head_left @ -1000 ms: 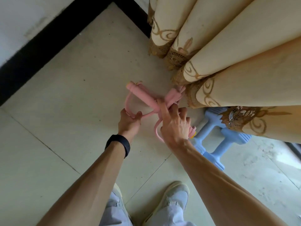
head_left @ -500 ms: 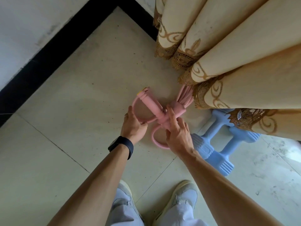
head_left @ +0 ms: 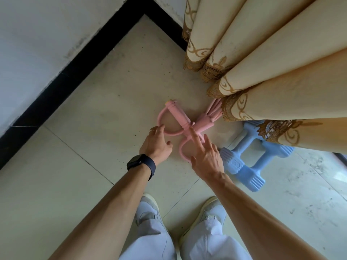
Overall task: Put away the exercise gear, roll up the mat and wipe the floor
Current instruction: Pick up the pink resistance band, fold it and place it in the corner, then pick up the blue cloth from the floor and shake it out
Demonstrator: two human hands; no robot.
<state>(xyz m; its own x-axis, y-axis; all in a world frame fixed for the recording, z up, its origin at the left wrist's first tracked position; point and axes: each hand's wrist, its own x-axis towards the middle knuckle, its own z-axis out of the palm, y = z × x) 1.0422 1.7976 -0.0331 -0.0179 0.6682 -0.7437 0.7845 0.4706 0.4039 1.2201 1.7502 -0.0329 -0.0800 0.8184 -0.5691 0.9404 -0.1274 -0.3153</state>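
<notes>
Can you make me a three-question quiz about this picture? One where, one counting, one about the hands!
1. Where are the blue dumbbells? A) on a shelf B) on the floor by the curtain C) in a bag
2. How many blue dumbbells are there? A) one B) two C) four
3. How are the left hand and right hand at the pink resistance band? A) fists squeezing it B) lifting it C) open, band on floor
1 B: they lie at the curtain's hem. 2 B: two lie side by side. 3 C: neither hand grips it.
</notes>
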